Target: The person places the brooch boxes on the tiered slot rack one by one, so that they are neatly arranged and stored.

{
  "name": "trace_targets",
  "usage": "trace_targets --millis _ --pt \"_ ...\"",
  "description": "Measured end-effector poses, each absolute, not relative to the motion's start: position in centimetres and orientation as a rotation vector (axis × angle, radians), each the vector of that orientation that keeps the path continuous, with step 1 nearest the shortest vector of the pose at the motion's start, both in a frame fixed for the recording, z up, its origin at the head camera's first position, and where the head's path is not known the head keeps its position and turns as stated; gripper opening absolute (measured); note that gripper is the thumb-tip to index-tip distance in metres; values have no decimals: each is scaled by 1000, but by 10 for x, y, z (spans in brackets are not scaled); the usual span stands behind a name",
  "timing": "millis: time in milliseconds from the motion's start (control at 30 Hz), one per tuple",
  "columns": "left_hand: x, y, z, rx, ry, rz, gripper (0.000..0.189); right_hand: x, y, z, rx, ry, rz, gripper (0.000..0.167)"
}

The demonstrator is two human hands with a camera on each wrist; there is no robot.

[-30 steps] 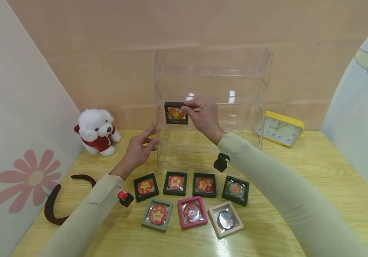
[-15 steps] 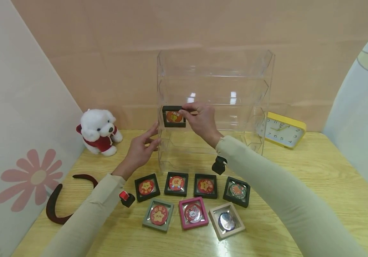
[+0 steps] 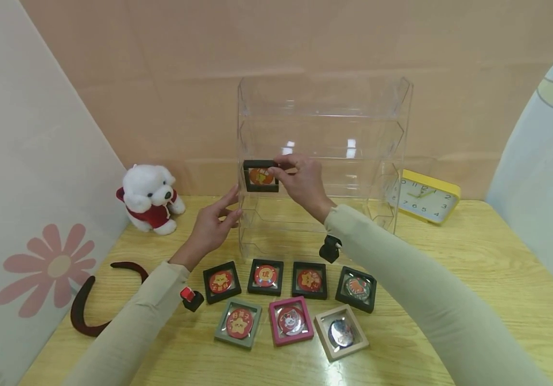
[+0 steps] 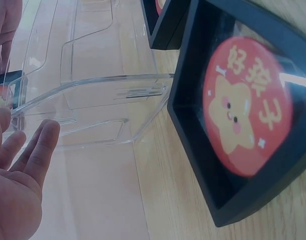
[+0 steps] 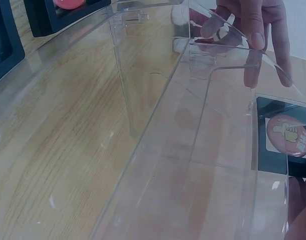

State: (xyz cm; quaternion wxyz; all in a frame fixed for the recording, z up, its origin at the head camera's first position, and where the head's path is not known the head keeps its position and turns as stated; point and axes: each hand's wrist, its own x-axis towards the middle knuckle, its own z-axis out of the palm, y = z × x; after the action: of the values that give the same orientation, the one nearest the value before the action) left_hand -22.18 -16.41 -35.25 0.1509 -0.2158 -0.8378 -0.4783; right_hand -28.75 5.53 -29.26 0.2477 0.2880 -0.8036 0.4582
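In the head view, my right hand [image 3: 303, 182] pinches the right edge of a small black display frame [image 3: 259, 177]. An orange-red badge with a yellow thumbs-up shows inside. The frame stands upright at the left end of a middle shelf of the clear acrylic rack [image 3: 324, 113], and in the right wrist view the shelf's front lip overlaps the badge frame [image 5: 288, 135]. My left hand [image 3: 211, 225] touches the rack's left side with fingers mostly straight; the left wrist view shows its extended fingers [image 4: 40, 150] beside the clear panel.
Several badge frames lie in two rows before the rack, among them a black one [image 3: 265, 277], a green one [image 3: 218, 333], a pink one [image 3: 276, 338] and a beige one [image 3: 360, 343]. A plush dog [image 3: 153, 195], a dark red curved object [image 3: 79, 308] and a yellow clock [image 3: 428, 195] stand around.
My right hand has brought the black frame slightly down and left into the shelf's left end, then barely moved over the last half second. My left hand stays at the rack's side.
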Motion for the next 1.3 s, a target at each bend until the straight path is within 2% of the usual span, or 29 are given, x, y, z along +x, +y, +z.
trace_targets --millis 800,1300 --pt "-230 -166 -358 -616 -2425 -1381 55 -287 62 -293 771 -2184 1222 25" --pt "-228 -172 -359 -615 -2394 -1369 54 -266 82 -289 898 -2073 1261 25"
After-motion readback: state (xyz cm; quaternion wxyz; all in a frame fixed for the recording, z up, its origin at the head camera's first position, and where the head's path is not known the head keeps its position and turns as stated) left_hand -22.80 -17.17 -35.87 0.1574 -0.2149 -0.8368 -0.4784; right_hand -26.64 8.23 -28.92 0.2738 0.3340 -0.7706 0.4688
